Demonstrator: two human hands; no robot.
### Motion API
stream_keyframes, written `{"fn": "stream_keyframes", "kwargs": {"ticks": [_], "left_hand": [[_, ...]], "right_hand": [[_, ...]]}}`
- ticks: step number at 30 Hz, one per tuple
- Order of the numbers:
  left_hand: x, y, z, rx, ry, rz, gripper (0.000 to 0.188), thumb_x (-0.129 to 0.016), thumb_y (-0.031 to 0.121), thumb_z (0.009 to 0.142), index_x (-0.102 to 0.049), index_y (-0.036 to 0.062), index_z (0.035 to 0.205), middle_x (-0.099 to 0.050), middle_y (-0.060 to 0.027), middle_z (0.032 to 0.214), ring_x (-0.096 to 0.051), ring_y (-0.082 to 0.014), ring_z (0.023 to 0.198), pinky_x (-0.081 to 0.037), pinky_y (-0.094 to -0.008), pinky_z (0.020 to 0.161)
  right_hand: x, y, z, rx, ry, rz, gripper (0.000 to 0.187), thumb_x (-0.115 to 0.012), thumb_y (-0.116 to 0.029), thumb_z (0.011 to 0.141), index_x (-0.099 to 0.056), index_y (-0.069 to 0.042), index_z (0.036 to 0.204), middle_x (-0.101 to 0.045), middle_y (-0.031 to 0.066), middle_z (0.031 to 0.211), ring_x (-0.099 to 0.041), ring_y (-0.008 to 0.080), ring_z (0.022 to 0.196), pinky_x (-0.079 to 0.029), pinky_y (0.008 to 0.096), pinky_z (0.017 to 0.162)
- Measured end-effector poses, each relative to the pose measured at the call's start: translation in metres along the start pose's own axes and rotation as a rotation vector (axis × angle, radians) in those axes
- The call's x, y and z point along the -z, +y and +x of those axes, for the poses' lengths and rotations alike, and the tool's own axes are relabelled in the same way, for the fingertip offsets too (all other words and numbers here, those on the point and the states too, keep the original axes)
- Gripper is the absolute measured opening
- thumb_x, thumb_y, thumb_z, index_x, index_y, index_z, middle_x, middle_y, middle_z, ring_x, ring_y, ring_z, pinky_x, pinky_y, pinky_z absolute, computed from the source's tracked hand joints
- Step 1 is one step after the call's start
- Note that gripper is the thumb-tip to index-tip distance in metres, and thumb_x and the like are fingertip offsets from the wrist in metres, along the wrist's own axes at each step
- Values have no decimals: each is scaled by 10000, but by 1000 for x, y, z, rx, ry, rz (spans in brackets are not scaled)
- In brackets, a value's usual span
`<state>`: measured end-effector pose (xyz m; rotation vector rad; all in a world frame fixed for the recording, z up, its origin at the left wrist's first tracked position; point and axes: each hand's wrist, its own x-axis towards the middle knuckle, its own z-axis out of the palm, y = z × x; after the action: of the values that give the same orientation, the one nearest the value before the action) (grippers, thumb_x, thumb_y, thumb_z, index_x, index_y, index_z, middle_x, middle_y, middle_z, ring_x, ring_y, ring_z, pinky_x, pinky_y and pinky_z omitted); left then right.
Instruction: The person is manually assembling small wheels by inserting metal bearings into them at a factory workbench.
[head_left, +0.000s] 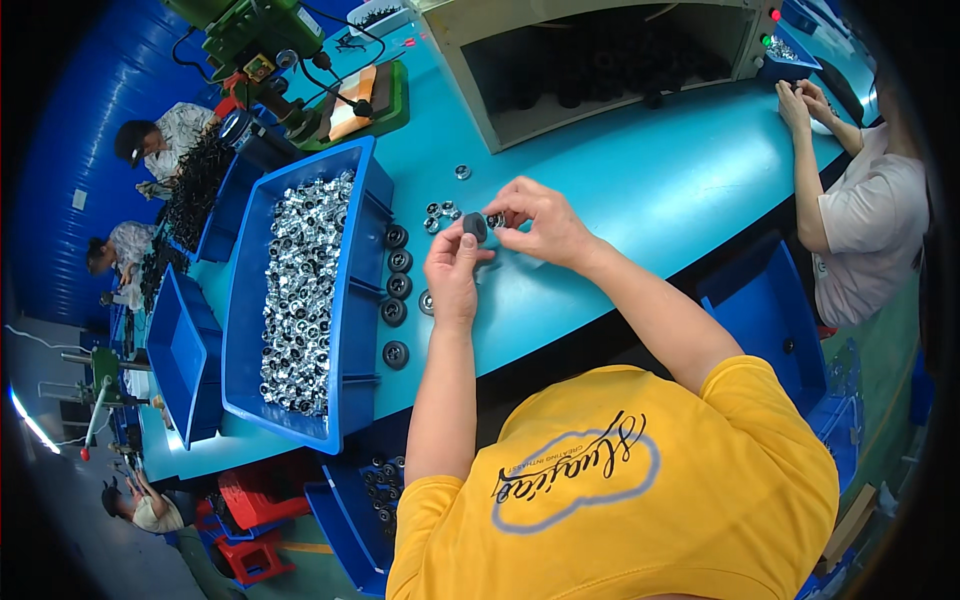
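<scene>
Above the table, my left hand [453,275] pinches a small black rubber tire [474,228] between thumb and fingers. Close beside it, my right hand [545,225] grips a shiny silver wheel hub [495,221] with its fingertips. Whether hub and tire touch is too small to tell. Several loose silver hubs [433,210] lie just beyond my left hand, and one single hub [462,172] sits farther off. To the left of my left forearm, several black wheels [399,261] with hubs in them stand in a rough column on the table.
A large blue bin [362,250] full of silver hubs stands left on the turquoise table [640,170]. Beyond are a green machine [255,50] and an open-fronted metal box [480,100] holding dark parts. A co-worker [860,210] sits at the right; others work at the far left.
</scene>
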<state>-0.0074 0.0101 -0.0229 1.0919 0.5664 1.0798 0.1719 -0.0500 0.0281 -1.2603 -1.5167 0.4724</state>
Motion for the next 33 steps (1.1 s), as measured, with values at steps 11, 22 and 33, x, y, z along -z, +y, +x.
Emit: {"fn": "stream_keyframes", "kwargs": {"ticks": [11, 22, 33], "left_hand": [[-4, 2, -1, -10, -57, 90, 183, -624, 93, 1013, -625, -18, 1158, -698, -103, 1097, -688, -161, 931, -592, -309, 822], [-6, 2, -3, -10, -63, 93, 203, -678, 72, 974, -593, -7, 1141, -690, -101, 1079, -685, -156, 932, -578, -306, 861], [-15, 8, -4, -25, -80, -23, 294, -646, 165, 1018, -513, -7, 1215, -699, -109, 1077, -701, -175, 948, -572, -301, 870]], "right_hand": [[-3, -1, -2, 78, 16, -38, 347, -806, -39, 748, -653, -37, 1059, -655, 67, 922, -663, 182, 788, -569, 305, 708], [-10, -3, -5, 315, 82, -257, 519, -795, -2, 711, -636, -98, 1195, -655, 70, 934, -660, 271, 897, -554, 368, 818], [-4, 1, -2, -141, -43, 244, 433, -793, -89, 836, -674, -58, 1251, -677, 76, 1104, -672, 172, 971, -562, 307, 851]]}}
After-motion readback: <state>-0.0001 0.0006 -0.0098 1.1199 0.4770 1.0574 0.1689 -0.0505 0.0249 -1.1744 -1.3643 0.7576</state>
